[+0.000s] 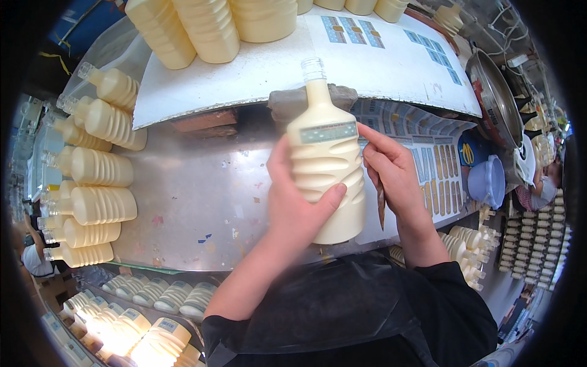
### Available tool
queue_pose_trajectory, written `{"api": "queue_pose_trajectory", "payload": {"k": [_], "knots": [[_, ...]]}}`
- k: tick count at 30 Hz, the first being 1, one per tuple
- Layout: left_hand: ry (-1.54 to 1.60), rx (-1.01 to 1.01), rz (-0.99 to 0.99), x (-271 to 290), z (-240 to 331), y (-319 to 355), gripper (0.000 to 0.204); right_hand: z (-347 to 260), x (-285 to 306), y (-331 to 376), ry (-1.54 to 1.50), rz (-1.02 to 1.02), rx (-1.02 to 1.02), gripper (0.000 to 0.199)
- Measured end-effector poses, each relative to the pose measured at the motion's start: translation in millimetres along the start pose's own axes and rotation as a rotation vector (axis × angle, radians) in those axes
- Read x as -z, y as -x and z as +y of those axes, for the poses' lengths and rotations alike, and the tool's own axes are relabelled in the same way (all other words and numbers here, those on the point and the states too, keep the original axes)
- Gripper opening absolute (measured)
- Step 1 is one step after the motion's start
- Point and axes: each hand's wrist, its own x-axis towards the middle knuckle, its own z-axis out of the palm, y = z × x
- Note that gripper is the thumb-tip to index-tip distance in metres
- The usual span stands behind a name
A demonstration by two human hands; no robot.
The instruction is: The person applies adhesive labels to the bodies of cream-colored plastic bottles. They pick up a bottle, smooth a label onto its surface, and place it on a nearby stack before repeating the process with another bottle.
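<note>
A cream-coloured bottle with wavy ridged sides and a clear threaded neck stands tilted before me, its neck toward the grey padded block. Across its shoulder lies a narrow blue-grey label. My left hand is wrapped round the bottle's left side, thumb across its front. My right hand stretches its index finger to the label's right end. Its other fingers are curled round a thin, pointed brown tool, which hangs downward; its exact kind is unclear.
Similar bottles lie stacked along the metal table's left edge. More bottles stand on the white board, beside label strips. Label sheets, a lilac bucket and a metal pan are at right.
</note>
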Motion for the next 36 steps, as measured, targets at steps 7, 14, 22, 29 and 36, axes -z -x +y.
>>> {"api": "queue_pose_trajectory", "payload": {"k": [7,14,22,29,36], "knots": [[0.068,0.07,0.031,0,1,-2,0.098,-3,3,5,0.012,-0.012,0.019,0.045],[0.29,0.12,0.004,7,1,-7,0.098,-4,3,10,0.055,-0.024,0.136,0.044],[0.159,0.113,0.036,-3,13,-3,0.098,6,9,2,0.066,-0.045,0.147,0.041],[-0.001,0.037,0.208,3,14,-12,0.074,-3,21,-32,-0.085,-0.22,0.001,0.038],[0.439,0.134,0.186,5,15,-38,0.03,-2,7,-45,-0.14,-0.243,0.066,0.041]]}}
